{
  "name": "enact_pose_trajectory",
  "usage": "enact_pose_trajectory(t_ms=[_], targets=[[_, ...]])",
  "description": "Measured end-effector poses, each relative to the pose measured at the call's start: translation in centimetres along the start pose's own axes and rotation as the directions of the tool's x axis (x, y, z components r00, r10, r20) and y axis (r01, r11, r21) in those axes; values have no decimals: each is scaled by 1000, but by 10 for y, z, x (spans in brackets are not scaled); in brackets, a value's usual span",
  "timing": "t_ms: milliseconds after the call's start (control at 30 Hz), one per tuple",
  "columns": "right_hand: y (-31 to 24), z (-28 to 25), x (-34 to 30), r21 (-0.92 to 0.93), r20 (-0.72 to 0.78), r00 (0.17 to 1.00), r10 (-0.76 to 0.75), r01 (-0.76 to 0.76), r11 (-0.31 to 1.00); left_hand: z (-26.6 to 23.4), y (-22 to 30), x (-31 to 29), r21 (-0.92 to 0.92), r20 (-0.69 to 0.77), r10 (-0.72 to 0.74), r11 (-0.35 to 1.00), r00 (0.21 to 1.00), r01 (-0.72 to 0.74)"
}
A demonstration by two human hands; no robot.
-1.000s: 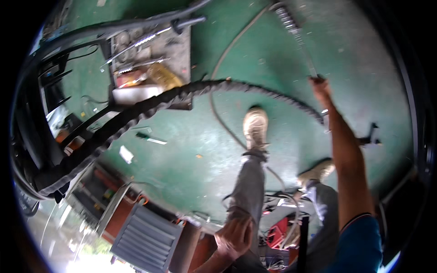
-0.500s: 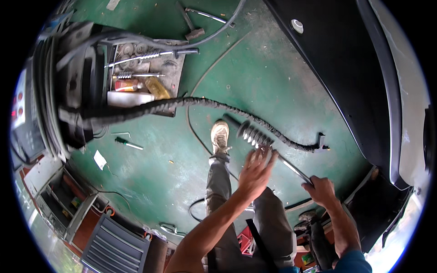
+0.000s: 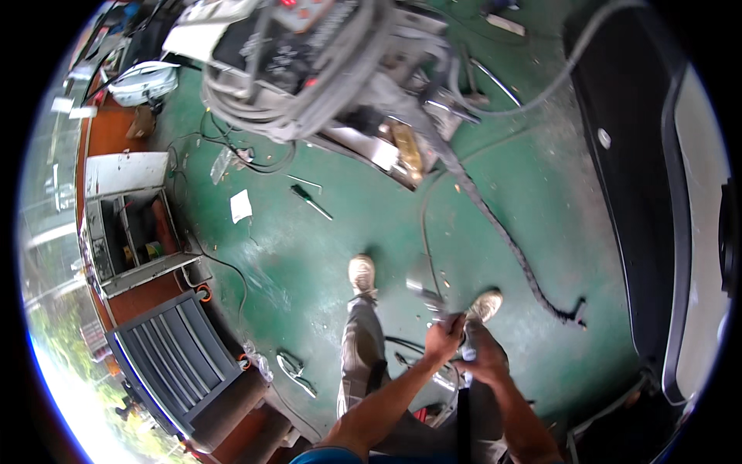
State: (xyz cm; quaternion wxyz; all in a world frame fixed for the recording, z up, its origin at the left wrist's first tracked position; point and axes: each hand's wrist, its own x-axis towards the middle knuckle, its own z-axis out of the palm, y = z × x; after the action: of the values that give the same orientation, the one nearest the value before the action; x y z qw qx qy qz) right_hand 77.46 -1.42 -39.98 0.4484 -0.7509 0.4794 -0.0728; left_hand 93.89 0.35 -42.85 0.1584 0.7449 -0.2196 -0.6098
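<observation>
A slide hammer (image 3: 422,288), a metal rod whose front part is smeared by motion, points away from me over the floor. My left hand (image 3: 444,342) is closed round its dark part, just beside my right shoe. Close behind it, my right hand (image 3: 487,365) is bent round the near end, where a pale glint shows; its fingertips are partly hidden. A thick, dark wrapped cable (image 3: 495,224) runs along the floor to the right of the tool, apart from both hands.
Ahead stands a machine draped with grey cables (image 3: 309,108), with a tool tray (image 3: 398,176) beside it. A screwdriver (image 3: 311,203), a hex key (image 3: 305,182) and locking pliers (image 3: 294,374) lie on the green floor. A grey drawer cabinet (image 3: 178,359) stands left, a black panel (image 3: 618,193) right.
My view has swung left. The slide hammer has turned from lying crosswise to pointing away from me. My hands have come close together near my right leg, and the left is now closed.
</observation>
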Motion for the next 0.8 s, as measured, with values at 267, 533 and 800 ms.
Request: enact_pose_trajectory(t_ms=[267,533,800], targets=[[-82,227,156,191,534,843,64,-194,962,-210,-119,58,264,-68,23,965,997,-5],[-124,298,199,169,677,670,303,-543,823,-477,-200,239,669,-343,87,721,935,178],[-194,309,297,100,672,469,573,-824,558,-582,-184,475,724,-416,451,689,790,-13]])
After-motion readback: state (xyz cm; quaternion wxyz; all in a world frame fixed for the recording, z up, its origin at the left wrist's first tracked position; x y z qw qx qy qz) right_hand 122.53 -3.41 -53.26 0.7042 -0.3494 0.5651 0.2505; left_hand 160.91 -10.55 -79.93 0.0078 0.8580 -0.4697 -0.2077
